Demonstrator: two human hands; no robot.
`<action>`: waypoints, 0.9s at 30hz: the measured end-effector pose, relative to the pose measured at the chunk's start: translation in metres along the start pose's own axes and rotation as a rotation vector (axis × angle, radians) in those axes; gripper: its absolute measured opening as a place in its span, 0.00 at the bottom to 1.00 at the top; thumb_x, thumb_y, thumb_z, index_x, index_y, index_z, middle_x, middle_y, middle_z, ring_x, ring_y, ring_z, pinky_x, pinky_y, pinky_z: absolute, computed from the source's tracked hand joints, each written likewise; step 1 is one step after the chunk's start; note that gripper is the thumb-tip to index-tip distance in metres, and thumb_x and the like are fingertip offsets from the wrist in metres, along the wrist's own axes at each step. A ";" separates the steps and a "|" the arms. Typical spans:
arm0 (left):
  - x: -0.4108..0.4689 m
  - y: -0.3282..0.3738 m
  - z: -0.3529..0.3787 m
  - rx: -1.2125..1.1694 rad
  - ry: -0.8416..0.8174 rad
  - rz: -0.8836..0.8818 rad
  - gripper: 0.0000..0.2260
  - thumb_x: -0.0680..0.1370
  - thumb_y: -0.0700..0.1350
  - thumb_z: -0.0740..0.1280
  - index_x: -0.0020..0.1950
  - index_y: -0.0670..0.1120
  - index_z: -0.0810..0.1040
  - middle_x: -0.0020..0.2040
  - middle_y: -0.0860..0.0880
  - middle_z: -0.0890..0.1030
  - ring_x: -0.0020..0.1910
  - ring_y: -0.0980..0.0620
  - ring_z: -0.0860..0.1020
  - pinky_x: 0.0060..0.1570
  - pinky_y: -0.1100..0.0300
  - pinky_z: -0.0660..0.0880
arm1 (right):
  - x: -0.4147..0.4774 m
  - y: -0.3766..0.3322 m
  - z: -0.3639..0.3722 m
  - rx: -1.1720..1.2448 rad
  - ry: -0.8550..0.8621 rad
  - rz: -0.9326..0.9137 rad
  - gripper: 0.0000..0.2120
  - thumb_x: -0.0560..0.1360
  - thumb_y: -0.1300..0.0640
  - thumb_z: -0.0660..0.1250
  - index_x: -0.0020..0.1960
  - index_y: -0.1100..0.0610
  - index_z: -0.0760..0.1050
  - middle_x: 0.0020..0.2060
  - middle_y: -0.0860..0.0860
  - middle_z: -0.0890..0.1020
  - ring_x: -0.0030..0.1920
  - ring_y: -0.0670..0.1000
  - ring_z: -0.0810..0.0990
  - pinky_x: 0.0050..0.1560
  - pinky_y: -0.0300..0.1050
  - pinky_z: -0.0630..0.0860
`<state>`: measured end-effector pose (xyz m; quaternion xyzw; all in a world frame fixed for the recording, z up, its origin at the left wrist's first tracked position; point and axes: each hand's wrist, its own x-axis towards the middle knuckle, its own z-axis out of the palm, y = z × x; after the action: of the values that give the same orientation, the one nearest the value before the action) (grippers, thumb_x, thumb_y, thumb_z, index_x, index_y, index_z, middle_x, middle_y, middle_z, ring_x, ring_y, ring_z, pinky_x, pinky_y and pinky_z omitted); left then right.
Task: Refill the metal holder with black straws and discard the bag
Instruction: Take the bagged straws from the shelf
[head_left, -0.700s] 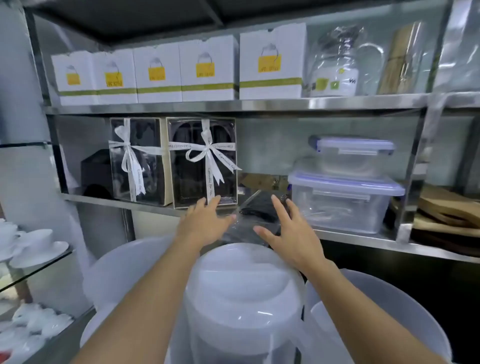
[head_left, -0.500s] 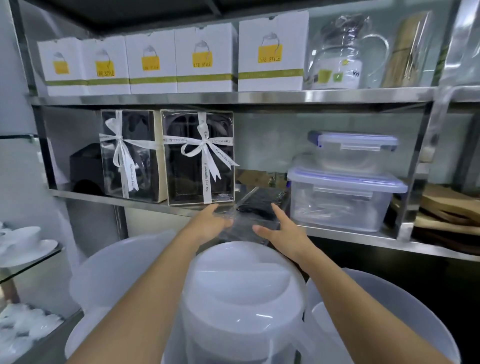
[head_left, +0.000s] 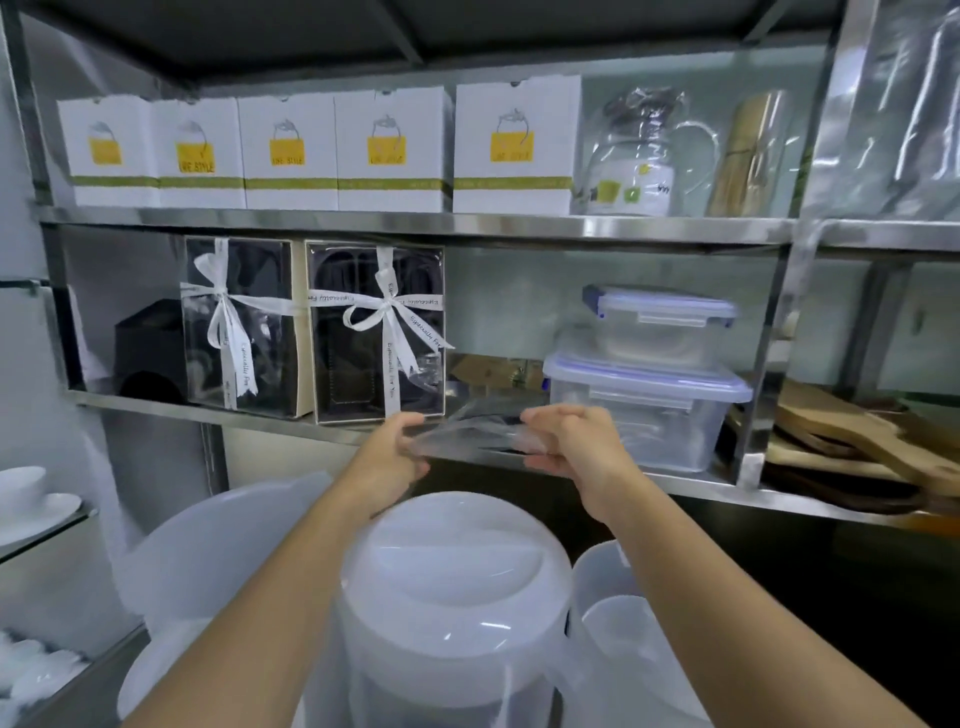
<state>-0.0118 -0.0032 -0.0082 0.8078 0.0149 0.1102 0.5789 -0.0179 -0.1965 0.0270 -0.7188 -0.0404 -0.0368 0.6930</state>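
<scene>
A clear plastic bag of black straws (head_left: 475, 428) lies at the front edge of the middle steel shelf (head_left: 270, 418), between the ribboned gift boxes and the plastic containers. My left hand (head_left: 397, 454) grips the bag's left end with curled fingers. The bag's right end is pinched by my right hand (head_left: 569, 441). The bag is blurred, and only dark streaks of straws show through it. No metal holder is in view.
Two black gift boxes with white ribbons (head_left: 374, 332) stand left of the bag. Stacked clear lidded containers (head_left: 649, 384) sit right of it. White plastic jugs (head_left: 452, 587) crowd the space below my arms. White cartons (head_left: 291, 150) line the top shelf; wooden boards (head_left: 857, 441) lie far right.
Both hands went from open and spread above the bag to closed on its two ends. The view has tilted slightly upward.
</scene>
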 end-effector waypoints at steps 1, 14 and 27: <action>-0.004 0.002 0.001 0.001 -0.059 0.042 0.28 0.72 0.32 0.67 0.68 0.50 0.67 0.61 0.43 0.75 0.51 0.49 0.75 0.47 0.57 0.75 | -0.006 -0.008 -0.003 0.020 -0.010 -0.028 0.05 0.76 0.60 0.64 0.47 0.57 0.78 0.41 0.48 0.78 0.45 0.51 0.81 0.48 0.44 0.80; -0.054 0.097 0.016 -0.201 0.135 0.426 0.09 0.71 0.35 0.69 0.51 0.37 0.81 0.37 0.54 0.82 0.35 0.65 0.79 0.40 0.74 0.72 | -0.068 -0.094 -0.050 0.188 -0.123 -0.263 0.12 0.77 0.51 0.62 0.47 0.60 0.78 0.29 0.54 0.81 0.24 0.48 0.73 0.26 0.39 0.72; -0.149 0.183 0.014 -0.506 0.010 0.337 0.03 0.71 0.38 0.70 0.40 0.46 0.81 0.41 0.47 0.82 0.50 0.46 0.78 0.63 0.47 0.70 | -0.161 -0.121 -0.105 0.013 -0.188 -0.336 0.26 0.71 0.58 0.70 0.66 0.49 0.67 0.59 0.53 0.79 0.59 0.51 0.78 0.61 0.51 0.72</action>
<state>-0.1736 -0.0994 0.1351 0.6283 -0.1441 0.2089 0.7354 -0.1906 -0.2981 0.1333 -0.6978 -0.2243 -0.0844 0.6750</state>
